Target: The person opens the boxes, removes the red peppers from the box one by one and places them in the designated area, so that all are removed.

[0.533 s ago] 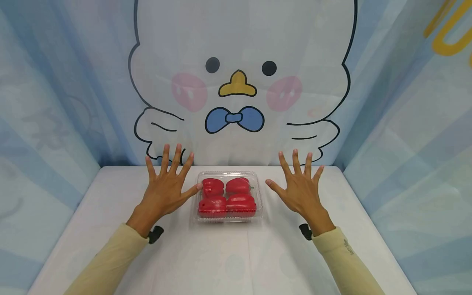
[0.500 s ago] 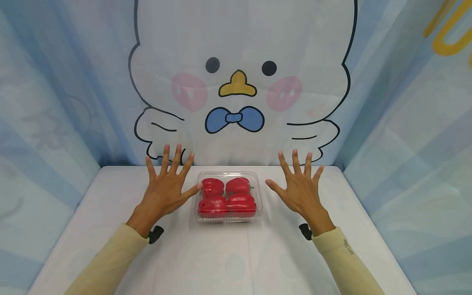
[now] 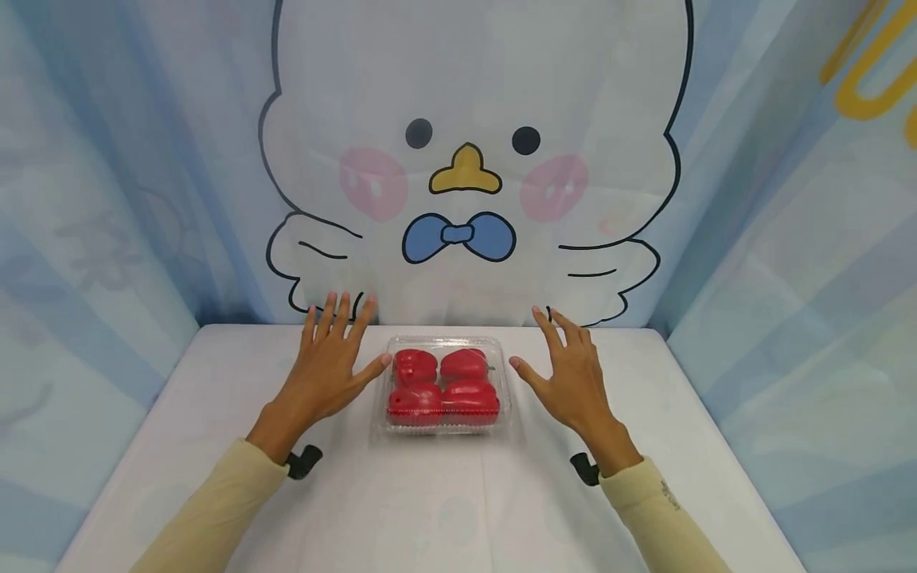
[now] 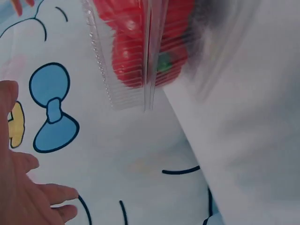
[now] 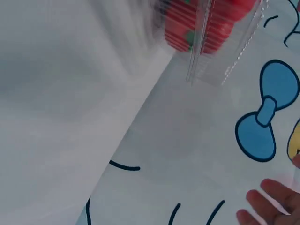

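Note:
A clear plastic clamshell box (image 3: 447,344) stands on the white table, with several red bell peppers (image 3: 469,398) inside it. Left of it my left hand (image 3: 322,378) hovers with fingers stretched out, the thumb tip overlapping the box's left edge in the head view. On the other side my right hand (image 3: 573,386) has its fingers loosely straight and its thumb pointing at the box's right edge. Neither hand holds anything. In the left wrist view the box (image 4: 126,93) shows ribbed sides, and green bits are visible on the peppers (image 4: 171,58).
Behind the white table (image 3: 401,509) hangs a cloth printed with a white bird and a blue bow tie (image 3: 457,234). Pale blue curtains (image 3: 93,239) enclose the left and right sides. A small black device sits at each wrist.
My right hand has turned and shifted slightly inward toward the box, its fingers drawing together. The left hand's fingers have also come closer together. The head view has shifted slightly.

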A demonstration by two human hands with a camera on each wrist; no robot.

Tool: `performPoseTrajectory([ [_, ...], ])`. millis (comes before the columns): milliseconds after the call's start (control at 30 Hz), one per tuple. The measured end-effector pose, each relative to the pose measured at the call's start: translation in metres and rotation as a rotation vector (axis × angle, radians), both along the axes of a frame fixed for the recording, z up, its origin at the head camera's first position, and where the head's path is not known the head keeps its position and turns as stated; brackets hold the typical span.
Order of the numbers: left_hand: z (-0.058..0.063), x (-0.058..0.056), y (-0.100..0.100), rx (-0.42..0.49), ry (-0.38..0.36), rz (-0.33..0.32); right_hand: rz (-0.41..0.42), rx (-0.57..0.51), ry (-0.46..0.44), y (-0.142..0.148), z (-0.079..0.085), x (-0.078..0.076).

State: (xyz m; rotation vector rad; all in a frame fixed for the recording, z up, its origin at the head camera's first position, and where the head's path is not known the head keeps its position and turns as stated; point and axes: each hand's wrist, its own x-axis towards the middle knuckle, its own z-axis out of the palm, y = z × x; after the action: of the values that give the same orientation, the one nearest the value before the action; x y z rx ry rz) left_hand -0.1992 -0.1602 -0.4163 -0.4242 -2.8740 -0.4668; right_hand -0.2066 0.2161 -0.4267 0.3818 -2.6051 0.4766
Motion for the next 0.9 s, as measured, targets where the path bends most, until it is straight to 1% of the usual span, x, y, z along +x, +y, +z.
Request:
performPoseTrajectory([
  [133, -0.009, 0.001, -0.003, 0.219, 0.003, -0.023, 0.091, -0.118, 0.092, -0.011, -0.010, 0.009],
  [233, -0.017, 0.004, -0.006, 0.400, -0.029, -0.039, 0.159, -0.187, 0.140, -0.019, -0.018, 0.017],
  [367, -0.030, 0.008, -0.009, 0.603, -0.136, -0.032, 0.227, -0.261, 0.165, -0.029, -0.027, 0.028],
  [500, -0.045, 0.011, -0.011, 0.781, -0.247, -0.025, 0.265, -0.298, 0.165, -0.039, -0.035, 0.039],
  [600, -0.057, 0.013, -0.013, 0.889, -0.308, -0.029, 0.289, -0.317, 0.148, -0.047, -0.040, 0.047],
  [733, -0.073, 0.015, -0.013, 1.028, -0.372, -0.053, 0.315, -0.326, 0.120, -0.058, -0.046, 0.057],
  [900, -0.088, 0.017, -0.011, 1.153, -0.462, -0.085, 0.325, -0.313, 0.083, -0.071, -0.053, 0.066],
])
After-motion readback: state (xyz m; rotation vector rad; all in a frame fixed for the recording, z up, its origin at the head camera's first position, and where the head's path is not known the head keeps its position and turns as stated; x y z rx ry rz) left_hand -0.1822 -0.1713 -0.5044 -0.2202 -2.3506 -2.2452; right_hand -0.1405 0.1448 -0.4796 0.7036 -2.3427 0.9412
